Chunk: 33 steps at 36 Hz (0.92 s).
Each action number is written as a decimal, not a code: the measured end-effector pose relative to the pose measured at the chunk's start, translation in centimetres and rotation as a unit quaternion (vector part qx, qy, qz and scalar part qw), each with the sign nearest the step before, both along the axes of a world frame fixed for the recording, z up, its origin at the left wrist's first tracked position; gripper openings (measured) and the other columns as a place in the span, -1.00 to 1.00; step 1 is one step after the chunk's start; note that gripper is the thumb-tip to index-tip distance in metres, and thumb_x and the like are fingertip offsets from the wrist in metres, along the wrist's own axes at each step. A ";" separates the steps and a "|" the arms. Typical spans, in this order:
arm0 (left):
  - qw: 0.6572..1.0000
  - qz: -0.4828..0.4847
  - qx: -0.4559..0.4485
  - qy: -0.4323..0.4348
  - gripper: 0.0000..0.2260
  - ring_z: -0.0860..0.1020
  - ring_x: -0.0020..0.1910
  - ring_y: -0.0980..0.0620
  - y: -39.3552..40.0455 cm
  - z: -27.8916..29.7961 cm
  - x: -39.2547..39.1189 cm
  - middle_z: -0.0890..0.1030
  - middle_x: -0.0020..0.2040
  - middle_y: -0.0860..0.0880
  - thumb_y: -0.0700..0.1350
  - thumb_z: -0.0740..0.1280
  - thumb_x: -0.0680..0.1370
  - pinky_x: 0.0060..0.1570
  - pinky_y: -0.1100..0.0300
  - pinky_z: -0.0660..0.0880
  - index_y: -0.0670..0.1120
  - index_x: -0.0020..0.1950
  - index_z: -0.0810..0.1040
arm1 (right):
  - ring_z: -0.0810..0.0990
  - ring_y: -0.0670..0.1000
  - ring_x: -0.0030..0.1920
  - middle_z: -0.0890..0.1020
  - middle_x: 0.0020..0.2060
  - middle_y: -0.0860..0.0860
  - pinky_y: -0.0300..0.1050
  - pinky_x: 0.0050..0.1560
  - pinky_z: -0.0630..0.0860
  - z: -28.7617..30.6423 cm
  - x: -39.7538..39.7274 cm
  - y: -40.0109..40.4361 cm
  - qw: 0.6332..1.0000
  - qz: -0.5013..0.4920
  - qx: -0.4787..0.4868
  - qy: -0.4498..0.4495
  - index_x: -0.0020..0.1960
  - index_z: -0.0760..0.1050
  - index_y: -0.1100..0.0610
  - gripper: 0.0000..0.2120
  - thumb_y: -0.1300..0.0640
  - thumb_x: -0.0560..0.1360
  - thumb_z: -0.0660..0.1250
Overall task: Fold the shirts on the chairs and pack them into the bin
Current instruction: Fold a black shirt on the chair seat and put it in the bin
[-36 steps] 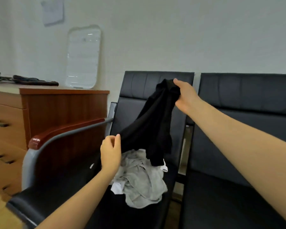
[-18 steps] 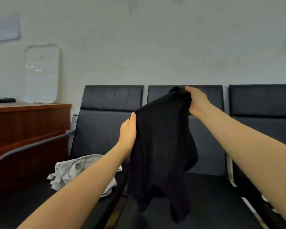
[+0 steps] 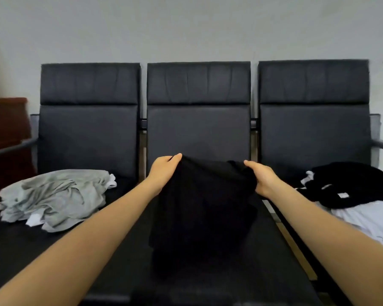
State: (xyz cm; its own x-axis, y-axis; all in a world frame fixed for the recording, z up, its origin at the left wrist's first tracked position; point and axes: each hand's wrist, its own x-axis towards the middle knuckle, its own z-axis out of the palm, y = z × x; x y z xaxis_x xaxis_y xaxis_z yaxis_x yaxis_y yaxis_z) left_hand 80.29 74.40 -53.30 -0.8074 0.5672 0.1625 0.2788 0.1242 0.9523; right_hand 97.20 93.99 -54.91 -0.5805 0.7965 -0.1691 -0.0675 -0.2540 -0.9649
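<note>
Both hands grasping one black shirt (image 3: 205,208): left hand (image 3: 164,171) has its grip on the top left edge, fingers curled over the cloth; right hand (image 3: 260,178) pinches the top right edge. Shirt hangs from the two grips over the middle chair (image 3: 198,120), lower part draped down onto the seat, top edge held up near the backrest. Not spread flat yet, no fold visible.

Left to right: wooden cabinet (image 3: 7,122) at far left edge, blurry. Left chair (image 3: 90,120) holds a crumpled grey shirt (image 3: 53,197), some white cloth showing at its edges, unfolded. Middle chair has the black shirt in hand. Right chair (image 3: 314,115) holds a bunched black garment (image 3: 352,184) with white tags or trim, lying on top of a white shirt (image 3: 372,219), both unfolded.

Progress, judged: early. Nothing looks folded, no bin in view, so can't tell if anything is packed. Step in hand looks like laying the black shirt out on the middle seat for folding. Left: fold this one, then the grey, the other black, the white, and pack all.
</note>
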 end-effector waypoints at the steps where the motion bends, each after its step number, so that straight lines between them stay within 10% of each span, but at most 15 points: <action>1: 0.999 0.004 -0.016 0.043 -0.64 0.59 -0.15 0.00 0.2 -1.0 -0.6 0.63 -0.19 -0.03 0.12 0.24 0.60 -0.04 0.09 0.52 -0.12 -0.20 0.56 | 0.62 0.16 0.07 0.63 0.12 0.14 0.00 -0.11 0.57 -1.1 -0.1 0.2 1.000 0.001 -0.007 -0.004 0.24 0.52 0.22 -0.70 0.08 0.58 0.33; 5: 0.987 0.034 -0.081 0.138 -0.69 0.47 -0.21 0.01 1.5 -3.6 -2.8 0.48 -0.26 -0.03 0.08 0.22 0.62 -0.18 0.12 0.35 -0.13 -0.17 0.47 | 0.63 0.13 0.05 0.64 0.11 0.14 0.00 -0.03 0.57 -4.6 -1.0 0.8 0.999 0.001 -0.042 0.014 0.21 0.55 0.24 -0.74 0.11 0.60 0.30; 10: 0.936 0.089 -0.189 0.285 -0.79 0.36 0.26 -0.09 2.5 -7.1 -3.4 0.47 0.20 -0.05 -0.04 0.28 0.58 0.16 0.02 0.41 -0.03 0.20 0.51 | 0.50 0.09 0.11 0.51 0.21 0.08 0.01 0.10 0.50 -8.0 -2.1 1.2 0.993 0.002 0.050 -0.111 0.25 0.45 0.11 -0.78 0.14 0.62 0.24; 16: 0.916 -0.083 -0.134 0.369 -0.94 0.41 -0.11 0.15 -0.6 -11.5 0.9 0.45 -0.16 0.14 0.02 0.32 0.55 -0.07 0.18 0.44 0.07 -0.09 0.50 | 0.55 0.08 0.12 0.54 0.14 0.06 -0.07 0.08 0.46 -10.6 -1.8 1.7 0.881 -0.038 0.361 -0.304 0.19 0.51 0.11 -0.68 -0.03 0.52 0.35; 20: 0.880 -0.165 -0.238 0.377 -0.69 0.39 0.00 0.19 -1.2 -13.1 2.4 0.44 -0.06 0.17 0.30 0.33 0.45 -0.04 0.20 0.46 0.14 0.04 0.48 | 0.58 0.01 -0.18 0.59 -0.29 -0.05 -0.10 -0.20 0.43 -9.6 -1.1 -0.2 0.827 0.039 0.419 -0.373 -0.21 0.50 0.09 -0.57 -0.30 0.44 0.35; 25: 0.833 -0.150 -0.307 0.435 -0.64 0.38 0.13 0.06 -0.3 -14.8 1.1 0.41 0.08 0.05 0.20 0.32 0.52 -0.03 0.18 0.44 0.01 0.19 0.47 | 0.55 -0.05 -0.24 0.58 -0.31 -0.06 -0.12 -0.15 0.47 -10.1 -0.5 -1.8 0.734 0.199 0.456 -0.462 -0.25 0.48 0.08 -0.62 -0.24 0.40 0.43; 30: 0.919 -0.151 -0.204 0.302 -0.85 0.49 0.01 -0.03 0.8 -13.3 -0.6 0.48 -0.07 -0.01 -0.04 0.34 0.57 -0.05 0.24 0.30 -0.11 0.01 0.53 | 0.43 -0.13 -0.37 0.45 -0.42 -0.10 -0.28 -0.29 0.37 -9.9 0.3 -1.7 0.806 0.228 0.409 -0.362 -0.32 0.41 0.07 -0.70 0.06 0.54 0.37; 33: 0.972 -0.147 -0.126 0.133 -0.86 0.53 -0.01 0.04 0.2 -11.2 -0.9 0.58 -0.06 0.00 -0.06 0.26 0.62 0.03 0.20 0.38 -0.09 -0.04 0.55 | 0.52 -0.07 -0.22 0.52 -0.29 -0.02 -0.22 -0.13 0.52 -9.2 0.5 -2.0 0.914 0.174 0.294 -0.218 -0.26 0.44 0.11 -0.76 0.16 0.59 0.29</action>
State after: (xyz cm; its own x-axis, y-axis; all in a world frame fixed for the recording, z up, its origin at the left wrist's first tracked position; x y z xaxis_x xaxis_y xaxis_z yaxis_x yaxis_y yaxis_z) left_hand 79.39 74.56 -64.50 -0.5527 0.8161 0.1687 0.5697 0.2223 0.7912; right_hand 97.73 91.99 -64.12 -0.7953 0.6044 -0.0464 0.3425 0.3848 -0.8571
